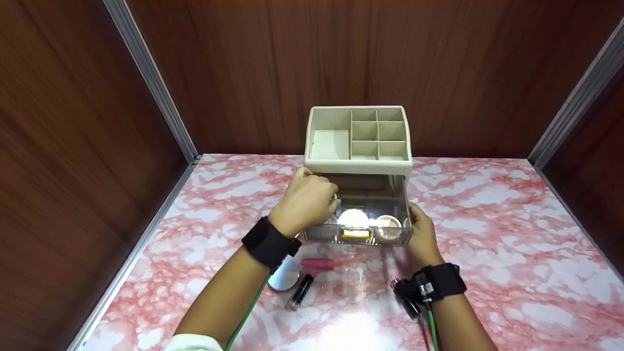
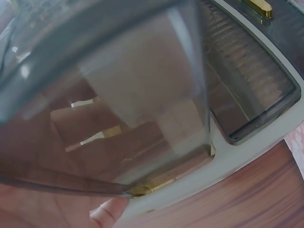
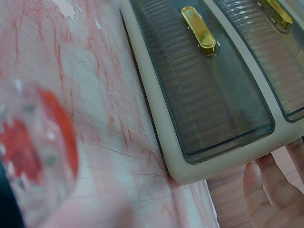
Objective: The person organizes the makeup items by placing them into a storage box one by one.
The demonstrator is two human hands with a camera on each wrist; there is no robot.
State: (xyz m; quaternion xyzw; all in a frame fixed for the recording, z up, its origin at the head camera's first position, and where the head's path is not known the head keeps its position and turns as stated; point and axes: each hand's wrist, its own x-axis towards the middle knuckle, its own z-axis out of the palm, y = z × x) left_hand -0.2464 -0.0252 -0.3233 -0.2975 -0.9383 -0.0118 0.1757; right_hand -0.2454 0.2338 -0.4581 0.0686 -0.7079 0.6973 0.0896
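Facing the person, long side crosswise, the drawer (image 1: 363,195) is under the left hand (image 1: 309,200), fingers bent, hold unclear. The right hand (image 1: 423,236) touches the box (image 1: 358,167), fingers loosely extended. Between hands, the drawer contains round jars (image 1: 388,225).

White glare floods the desk (image 1: 351,324) at the head view's lower centre and flares inside the drawer (image 1: 322,235). Left wrist view: hazy. Right wrist view: a red-and-clear object (image 3: 40,152), left, blurs.

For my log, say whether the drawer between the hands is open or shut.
Open: the drawer juts out from the cream organizer, with round items visible inside.
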